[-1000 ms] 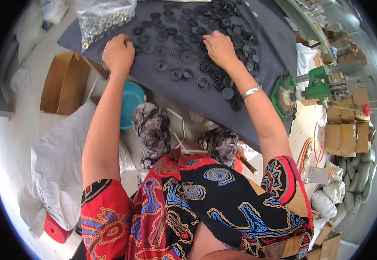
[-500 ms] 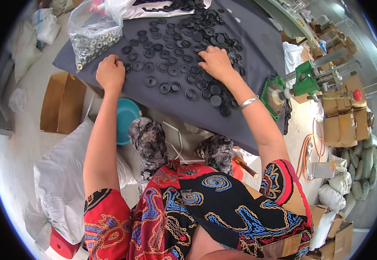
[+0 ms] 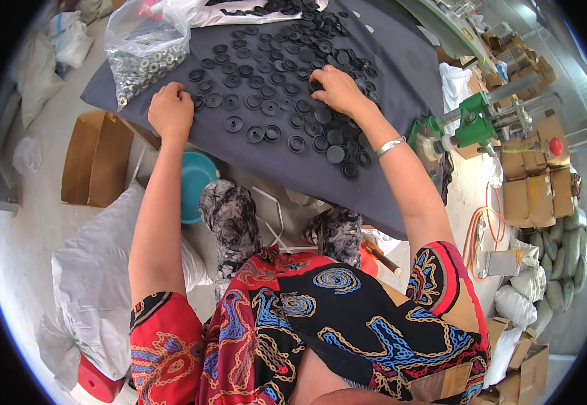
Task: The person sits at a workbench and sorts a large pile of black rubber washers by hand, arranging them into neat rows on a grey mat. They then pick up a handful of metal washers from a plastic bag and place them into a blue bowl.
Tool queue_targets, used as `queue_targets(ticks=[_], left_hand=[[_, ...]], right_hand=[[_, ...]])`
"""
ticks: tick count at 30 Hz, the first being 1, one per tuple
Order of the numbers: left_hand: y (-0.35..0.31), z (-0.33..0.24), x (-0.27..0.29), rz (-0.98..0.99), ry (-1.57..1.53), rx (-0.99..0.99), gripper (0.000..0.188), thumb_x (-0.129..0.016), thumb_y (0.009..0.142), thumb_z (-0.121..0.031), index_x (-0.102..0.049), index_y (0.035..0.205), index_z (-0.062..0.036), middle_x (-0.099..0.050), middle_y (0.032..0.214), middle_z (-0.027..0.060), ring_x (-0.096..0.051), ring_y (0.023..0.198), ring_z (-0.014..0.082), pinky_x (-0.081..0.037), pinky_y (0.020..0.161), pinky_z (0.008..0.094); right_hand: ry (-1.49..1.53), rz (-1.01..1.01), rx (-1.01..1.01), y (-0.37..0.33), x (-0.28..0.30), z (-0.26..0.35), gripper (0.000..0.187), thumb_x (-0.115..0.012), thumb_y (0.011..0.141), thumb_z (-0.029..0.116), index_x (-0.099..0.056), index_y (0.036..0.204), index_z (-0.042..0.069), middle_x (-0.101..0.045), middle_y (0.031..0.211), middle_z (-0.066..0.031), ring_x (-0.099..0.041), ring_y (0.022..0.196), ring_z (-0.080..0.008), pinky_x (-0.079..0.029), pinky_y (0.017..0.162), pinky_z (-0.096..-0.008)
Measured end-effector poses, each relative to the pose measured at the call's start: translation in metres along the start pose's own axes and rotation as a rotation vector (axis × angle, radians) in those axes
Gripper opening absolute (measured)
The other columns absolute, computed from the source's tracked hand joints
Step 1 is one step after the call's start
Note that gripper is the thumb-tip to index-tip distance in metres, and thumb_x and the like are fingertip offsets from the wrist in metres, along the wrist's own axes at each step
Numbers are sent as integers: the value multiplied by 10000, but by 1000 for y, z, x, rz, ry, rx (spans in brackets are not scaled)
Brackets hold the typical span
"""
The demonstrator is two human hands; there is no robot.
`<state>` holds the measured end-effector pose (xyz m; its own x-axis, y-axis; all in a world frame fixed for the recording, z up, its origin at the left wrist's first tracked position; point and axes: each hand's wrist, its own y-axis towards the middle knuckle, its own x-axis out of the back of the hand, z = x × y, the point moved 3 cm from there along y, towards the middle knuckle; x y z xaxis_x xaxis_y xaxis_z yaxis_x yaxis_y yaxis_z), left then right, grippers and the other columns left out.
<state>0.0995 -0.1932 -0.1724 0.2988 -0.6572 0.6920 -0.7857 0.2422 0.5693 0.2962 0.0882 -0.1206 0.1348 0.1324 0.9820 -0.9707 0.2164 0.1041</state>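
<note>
Right hand (image 3: pixel 337 90) now, and it's slid a touch farther up the table (image 3: pixel 401 67) than half a second ago, fingers bent downward, thumb and forefinger parted around the edge of a black disc; whether that one is pinched, I can't tell. Left hand (image 3: pixel 171 109) holds its spot at the table's near left edge, fingers curled in, just beside the nearest discs (image 3: pixel 270 107); can't see whether anything's inside. Those discs spread across the middle, thickening into a heap around and beyond the right hand, the layout much as before. Round pieces, so no long axis to call: most out front lie flat, many ringed side up, a couple near the right wrist plain side up. Beyond the left hand sits a bag (image 3: pixel 146 74) of metal parts.
</note>
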Motion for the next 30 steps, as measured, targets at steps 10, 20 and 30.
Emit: queue_targets(ticks=[10, 20, 30], left_hand=[[-4, 0, 0, -44, -9, -20, 91, -594, 775, -174, -672, 812, -148, -660, 823, 19, -622, 809, 257, -497, 676, 424], [1, 2, -3, -6, 9, -25, 149, -574, 794, -200, -684, 873, -138, -672, 896, 37, -626, 852, 278, -495, 723, 433], [1, 1, -5, 38, 0, 26, 150, -579, 790, -190, -692, 876, -140, -681, 914, 20, -634, 873, 260, -504, 735, 414]], right_hand=[[400, -222, 33, -71, 45, 51, 318, -739, 746, 225, -628, 982, 44, -540, 831, -86, -561, 715, -224, -464, 661, -346], [-6, -457, 93, -156, -23, 109, 388, -778, 682, 279, -580, 956, 91, -594, 962, -34, -533, 938, -230, -365, 835, -388], [-39, -513, -126, -174, -14, 80, 391, -748, 733, 280, -629, 1060, 102, -585, 1015, -31, -511, 943, -240, -370, 801, -383]])
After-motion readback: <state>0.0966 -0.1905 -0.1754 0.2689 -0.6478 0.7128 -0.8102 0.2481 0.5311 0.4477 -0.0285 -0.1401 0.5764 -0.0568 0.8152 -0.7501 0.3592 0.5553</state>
